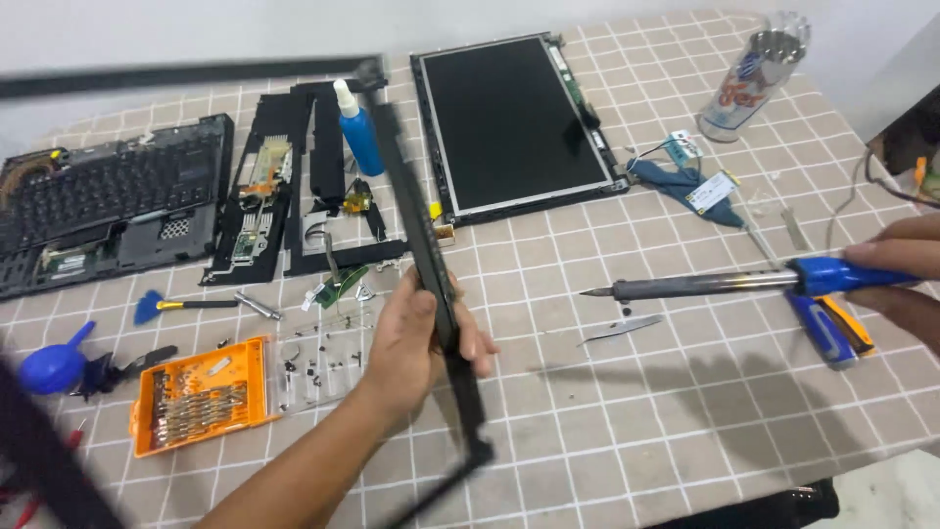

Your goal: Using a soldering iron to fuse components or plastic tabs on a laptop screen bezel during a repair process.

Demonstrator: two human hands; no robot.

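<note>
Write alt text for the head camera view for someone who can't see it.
The left hand grips a black laptop bezel frame while the right hand holds a blue-handled soldering iron above a checked tablecloth, with a bare screen panel and keyboard base behind.

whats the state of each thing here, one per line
left hand: gripping the black screen bezel frame, held up on edge
right hand: holding the soldering iron, level, tip pointing left
laptop screen panel: removed, lying flat, dark
keyboard base: opened up
orange bit case: open
blue bottle: upright, capped
</note>
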